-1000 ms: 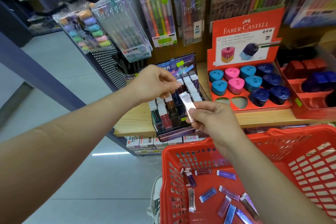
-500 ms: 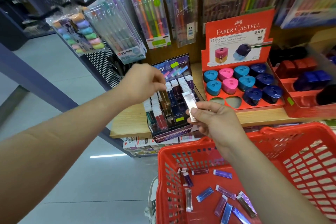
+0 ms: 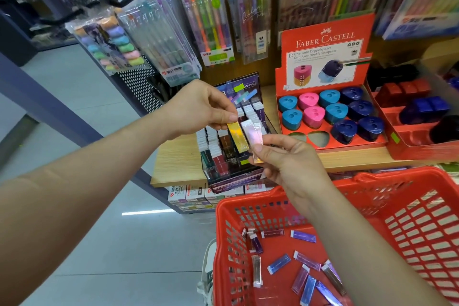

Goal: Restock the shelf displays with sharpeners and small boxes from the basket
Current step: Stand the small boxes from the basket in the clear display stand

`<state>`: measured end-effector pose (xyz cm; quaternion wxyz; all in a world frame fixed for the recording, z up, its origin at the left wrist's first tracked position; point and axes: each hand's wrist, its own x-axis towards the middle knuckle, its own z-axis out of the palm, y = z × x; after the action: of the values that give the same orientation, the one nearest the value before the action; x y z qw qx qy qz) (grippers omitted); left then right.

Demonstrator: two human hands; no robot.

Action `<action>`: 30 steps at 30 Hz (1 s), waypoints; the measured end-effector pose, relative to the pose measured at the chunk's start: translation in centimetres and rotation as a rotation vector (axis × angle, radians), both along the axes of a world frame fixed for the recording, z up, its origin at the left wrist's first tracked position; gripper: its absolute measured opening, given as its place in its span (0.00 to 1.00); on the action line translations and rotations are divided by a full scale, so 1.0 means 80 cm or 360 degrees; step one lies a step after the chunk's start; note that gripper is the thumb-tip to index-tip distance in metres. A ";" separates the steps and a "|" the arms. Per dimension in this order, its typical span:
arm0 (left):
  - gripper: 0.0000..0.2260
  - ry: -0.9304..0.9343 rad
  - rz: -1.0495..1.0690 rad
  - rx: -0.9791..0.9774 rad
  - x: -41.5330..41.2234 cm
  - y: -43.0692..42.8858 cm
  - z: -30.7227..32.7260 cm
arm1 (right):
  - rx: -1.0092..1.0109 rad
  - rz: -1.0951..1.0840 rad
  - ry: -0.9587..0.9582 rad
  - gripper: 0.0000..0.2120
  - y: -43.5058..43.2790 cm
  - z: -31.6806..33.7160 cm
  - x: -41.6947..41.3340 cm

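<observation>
Currently both hands meet above the front edge of the wooden shelf (image 3: 178,161), directly over the clear display case (image 3: 223,169).

Left hand (image 3: 201,107): grip narrow, with thumb and fingertips pinching the upper end of a gold box (image 3: 238,137), which hangs tilted over the case's rows.

Right hand (image 3: 290,159): grip closed on a pale iridescent box (image 3: 252,131), just beside the gold one. Whether it holds one box or two stacked cannot be told.

Open room: floor (image 3: 99,243) stretches left of the shelf. The red basket (image 3: 250,200) sits below the shelf edge, its rim near the right wrist.

Hidden: the case's middle rows lie behind the hands and boxes. The right forearm covers part of the basket floor. A second red tray (image 3: 422,149) is cut off at the right. Hanging pen packs (image 3: 213,32) overhead are partly blurred.

Count: about ten loose small boxes (image 3: 303,236) are visible in the basket. The Faber-Castell tray (image 3: 323,147) holds ten sharpeners (image 3: 313,116): four turquoise, two pink and four navy. It also has two vacant sockets.
</observation>
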<state>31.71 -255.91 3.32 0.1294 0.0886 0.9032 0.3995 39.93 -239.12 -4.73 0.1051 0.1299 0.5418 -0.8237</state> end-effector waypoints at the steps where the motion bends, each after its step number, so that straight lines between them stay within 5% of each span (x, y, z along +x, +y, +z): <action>1: 0.04 0.0043 0.0045 -0.0022 -0.004 -0.003 -0.001 | 0.0008 -0.0001 -0.0005 0.09 0.003 -0.001 0.000; 10: 0.07 0.0591 -0.0169 -0.0875 -0.009 -0.013 -0.028 | 0.0044 -0.0131 -0.0056 0.07 0.034 -0.011 0.007; 23: 0.06 0.0656 -0.0147 -0.0894 0.001 -0.006 -0.069 | -0.0214 -0.0244 -0.0160 0.11 0.050 -0.017 0.009; 30: 0.08 0.0374 -0.0032 -0.1025 -0.009 0.009 -0.064 | -0.0532 -0.0306 -0.0225 0.14 0.048 -0.018 0.011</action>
<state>30.99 -255.16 -1.79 0.0499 0.0975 0.9908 0.0795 40.79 -235.29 -6.20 0.0840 0.2192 0.3739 -0.8973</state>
